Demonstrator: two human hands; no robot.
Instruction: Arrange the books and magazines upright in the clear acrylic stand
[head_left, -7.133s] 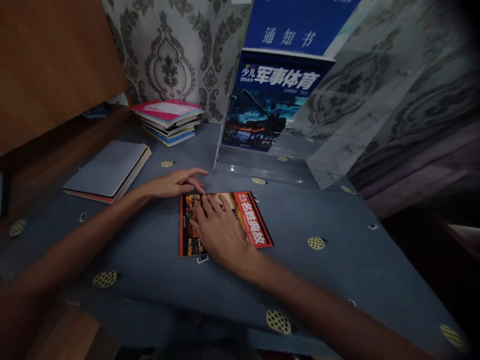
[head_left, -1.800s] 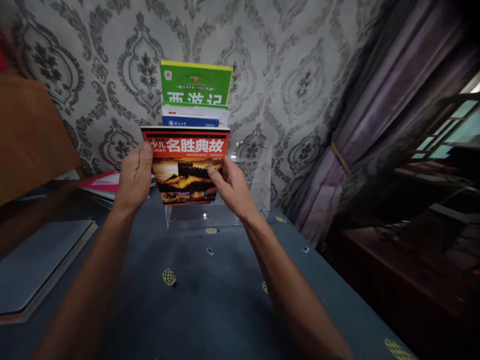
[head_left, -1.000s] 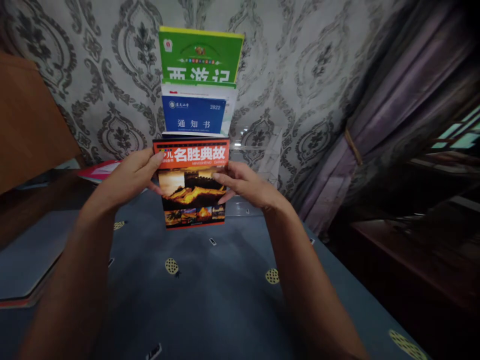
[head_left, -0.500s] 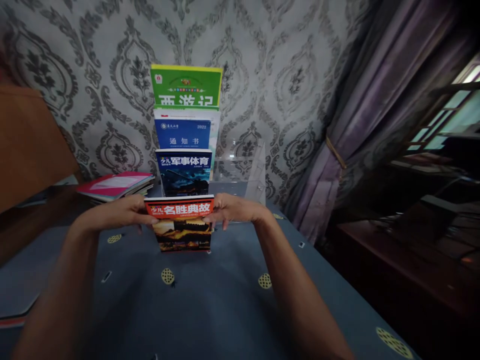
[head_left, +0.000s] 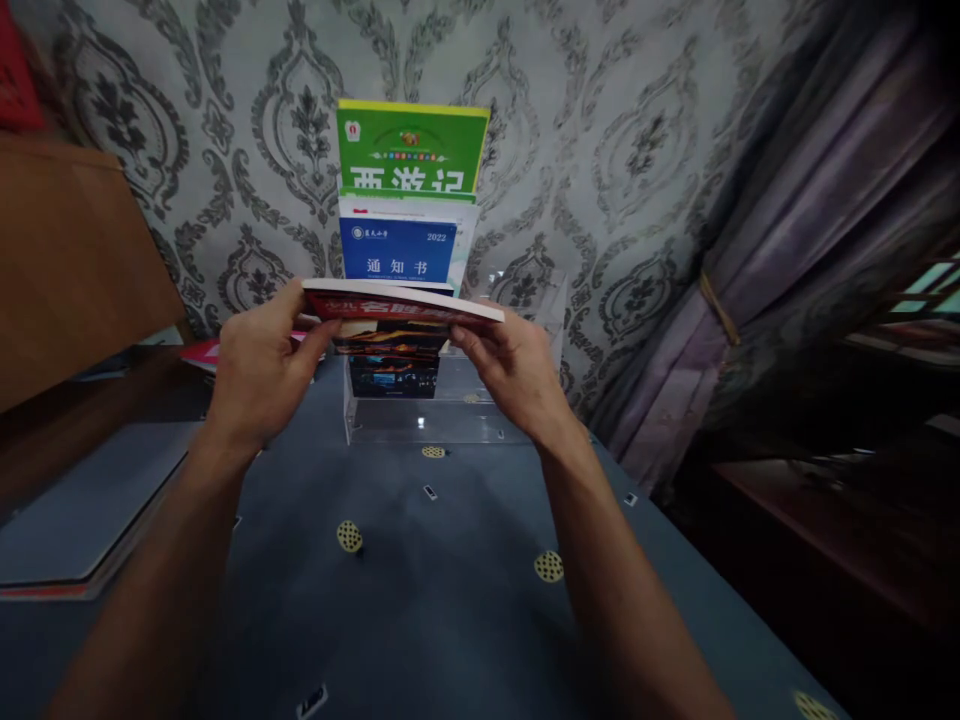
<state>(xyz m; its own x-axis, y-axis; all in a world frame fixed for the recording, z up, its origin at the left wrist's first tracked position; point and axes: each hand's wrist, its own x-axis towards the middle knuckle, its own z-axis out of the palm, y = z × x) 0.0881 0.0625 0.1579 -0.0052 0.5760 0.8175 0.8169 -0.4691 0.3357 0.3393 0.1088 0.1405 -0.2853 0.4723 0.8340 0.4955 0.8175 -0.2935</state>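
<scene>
My left hand (head_left: 262, 365) and my right hand (head_left: 517, 370) each pinch one end of a red-topped book (head_left: 390, 335), thumbs on its front cover. The book is raised off the cloth and tilted, its white page edge toward me. It hangs in front of a clear tiered display rack (head_left: 457, 425). Below it shows the lower part of a dark blue book (head_left: 394, 380) in the rack; the held book hides the rest. Higher tiers hold a blue booklet (head_left: 397, 245) and, at the back, a green book (head_left: 412, 145).
A dark blue patterned cloth (head_left: 435, 600) covers the table. At left lie a flat grey-blue stack (head_left: 90, 500) and pink-covered papers (head_left: 201, 352), partly behind my left hand. A brown wooden box (head_left: 67, 260) stands beyond. Patterned wallpaper is behind, a purple curtain (head_left: 675, 250) at right.
Both hands have lifted the red-topped book from the tabletop in front of the rack and tipped it. The rack's clear front tier is now exposed. My view has shifted slightly.
</scene>
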